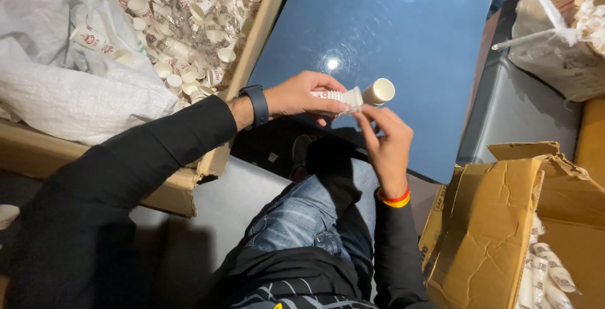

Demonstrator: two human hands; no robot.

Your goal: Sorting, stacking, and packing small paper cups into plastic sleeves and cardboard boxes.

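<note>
Mid-frame, over the blue table, the left hand is wrapped round a short cup stack lying sideways, probably so its open end faces out. Right hand pinches the stack's near end from below, fingers closed on it. Box of loose cups sits upper left, within easy reach.

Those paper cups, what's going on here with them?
A seated person holds a short nested stack of small paper cups sideways over a blue tabletop. The left hand grips the stack, while the right hand pinches it near the open end. To the person's left, a cardboard box is full of loose cups; to the right, another box holds wrapped cup stacks.
</note>
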